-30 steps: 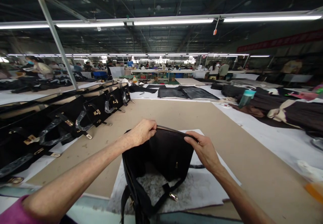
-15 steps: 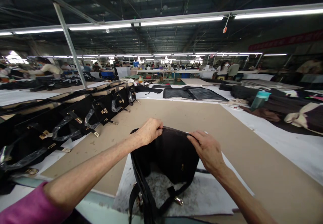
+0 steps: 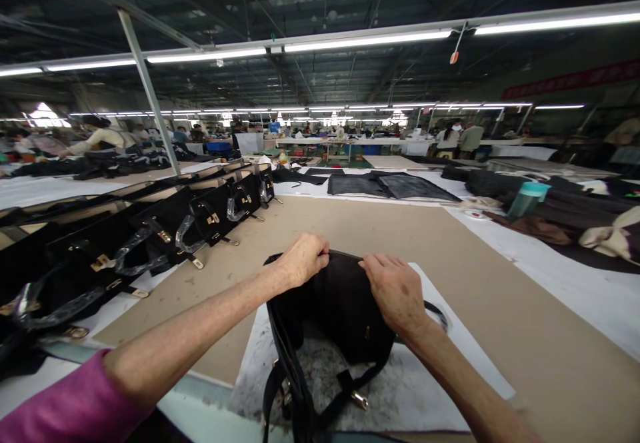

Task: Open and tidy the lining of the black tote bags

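The left hand (image 3: 305, 258) grasped the rim of the black handbag (image 3: 340, 316), which was at the near edge of the table (image 3: 460, 283); the right hand (image 3: 397, 291) touched this rim, gripping or not, I could not tell.

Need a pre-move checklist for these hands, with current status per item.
1. Left-hand grip closed on the black bag at its top edge: ok.
2. Right-hand grip touching the top edge: ok.
3. Right thumb pinching from the other side: cannot tell, hidden.
4. Bag's base flat on the white sheet: cannot tell, base not clearly visible.
5. Row of bags apart from the held bag: ok, tan board shows between them.
6. Teal-capped bottle away from both hands: ok, off to the right.
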A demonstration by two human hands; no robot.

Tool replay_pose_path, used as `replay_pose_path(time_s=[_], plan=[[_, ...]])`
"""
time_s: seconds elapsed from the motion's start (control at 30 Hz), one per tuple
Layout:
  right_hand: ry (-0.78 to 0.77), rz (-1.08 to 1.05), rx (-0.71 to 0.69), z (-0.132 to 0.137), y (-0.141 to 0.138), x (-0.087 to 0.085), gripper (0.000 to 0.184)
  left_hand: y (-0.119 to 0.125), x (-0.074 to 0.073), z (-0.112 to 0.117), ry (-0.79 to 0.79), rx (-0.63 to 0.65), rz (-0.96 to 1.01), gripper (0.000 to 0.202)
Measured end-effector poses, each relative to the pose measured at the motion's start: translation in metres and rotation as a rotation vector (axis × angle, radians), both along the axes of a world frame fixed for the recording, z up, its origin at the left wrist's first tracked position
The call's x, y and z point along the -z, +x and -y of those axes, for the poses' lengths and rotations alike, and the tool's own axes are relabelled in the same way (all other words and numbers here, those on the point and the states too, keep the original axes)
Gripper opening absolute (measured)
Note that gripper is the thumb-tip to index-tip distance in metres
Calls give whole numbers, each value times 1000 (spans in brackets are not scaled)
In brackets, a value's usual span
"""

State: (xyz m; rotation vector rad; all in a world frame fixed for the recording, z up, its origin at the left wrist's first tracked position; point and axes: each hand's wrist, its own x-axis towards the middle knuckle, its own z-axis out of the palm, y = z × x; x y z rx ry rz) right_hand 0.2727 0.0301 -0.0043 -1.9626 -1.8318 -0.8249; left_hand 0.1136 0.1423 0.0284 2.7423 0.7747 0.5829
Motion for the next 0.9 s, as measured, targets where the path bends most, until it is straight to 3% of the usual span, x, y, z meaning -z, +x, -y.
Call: replay_pose_path(time_s=[0.27, 0.43, 0.5, 0.6, 0.77, 0.9], plan=[[-22, -4, -15, -22, -24, -2, 24, -5, -3, 4, -34, -3, -1, 10], [-3, 22, -76, -26, -14, 2, 27, -34, -14, 10, -34, -108, 37, 67], [-6, 29, -115, -25, -11, 0, 28, -44, -15, 9, -54, -152, -43, 73], [-21, 23, -154, -25, -10, -3, 27, -51, -12, 4, -89, -163, -126, 64], [-43, -3, -173, -28, -5, -2, 27, -49, -10, -2, -132, -107, -148, 18], [-57, -7, -170, -30, -2, 1, 28, -47, -15, -2, -263, -35, -80, 12]])
